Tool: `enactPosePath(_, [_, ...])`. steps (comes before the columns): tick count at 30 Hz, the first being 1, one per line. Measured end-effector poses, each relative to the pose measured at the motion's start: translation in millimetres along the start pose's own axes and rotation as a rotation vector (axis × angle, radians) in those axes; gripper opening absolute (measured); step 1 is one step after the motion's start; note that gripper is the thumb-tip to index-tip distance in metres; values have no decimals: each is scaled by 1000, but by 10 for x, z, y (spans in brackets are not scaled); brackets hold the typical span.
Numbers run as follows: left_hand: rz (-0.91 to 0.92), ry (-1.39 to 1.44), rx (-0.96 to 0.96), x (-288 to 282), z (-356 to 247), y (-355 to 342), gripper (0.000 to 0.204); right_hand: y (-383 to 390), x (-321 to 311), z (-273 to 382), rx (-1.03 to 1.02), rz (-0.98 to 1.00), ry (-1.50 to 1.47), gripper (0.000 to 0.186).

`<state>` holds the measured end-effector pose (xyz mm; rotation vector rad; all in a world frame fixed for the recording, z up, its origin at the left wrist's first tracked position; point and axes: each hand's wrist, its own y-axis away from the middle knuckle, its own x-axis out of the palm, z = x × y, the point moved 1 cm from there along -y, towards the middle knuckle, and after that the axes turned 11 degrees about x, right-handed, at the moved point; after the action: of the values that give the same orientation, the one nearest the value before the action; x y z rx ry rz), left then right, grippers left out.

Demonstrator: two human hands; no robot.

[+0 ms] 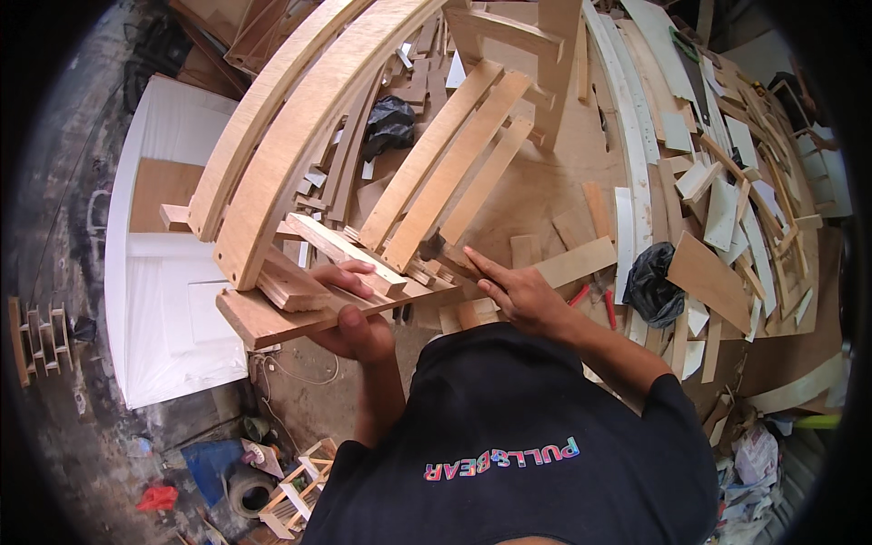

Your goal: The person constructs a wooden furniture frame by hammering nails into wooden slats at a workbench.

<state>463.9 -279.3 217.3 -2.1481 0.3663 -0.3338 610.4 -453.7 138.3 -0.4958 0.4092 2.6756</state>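
Note:
My left hand (352, 320) grips a flat wooden board (263, 322), thumb at its near edge and fingers over the top. The board lies against the lower end of a large wooden frame with curved plywood rails (300, 150). A short wooden block (292, 283) sits on the board, left of my fingers. My right hand (522, 295) is closed around what looks like a hammer (447, 254), its index finger stretched along the handle. The dark head is close to the lower ends of several narrow slats (459, 173); whether it touches them I cannot tell.
Offcuts and strips (727, 200) are heaped on the worktable (599, 327) at right, beside a black plastic bag (654, 283). Red-handled pliers (609, 309) lie near my right forearm. A white wrapped panel (173, 318) stands left. A small wooden frame (295, 495) is on the floor.

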Motion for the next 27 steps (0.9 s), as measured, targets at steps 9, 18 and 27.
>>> enactPosePath(9, [-84,-155,67,163,52,-31,56,-20,-7,-17,54,-31,-30,54])
enactPosePath(18, [-100,-114,64,119,88,-18,56,-12,-1,-4,111,18,-20,55])
enactPosePath(27, [-121,-79,116,197,57,-31,49,37,29,18,14,-53,-15,53])
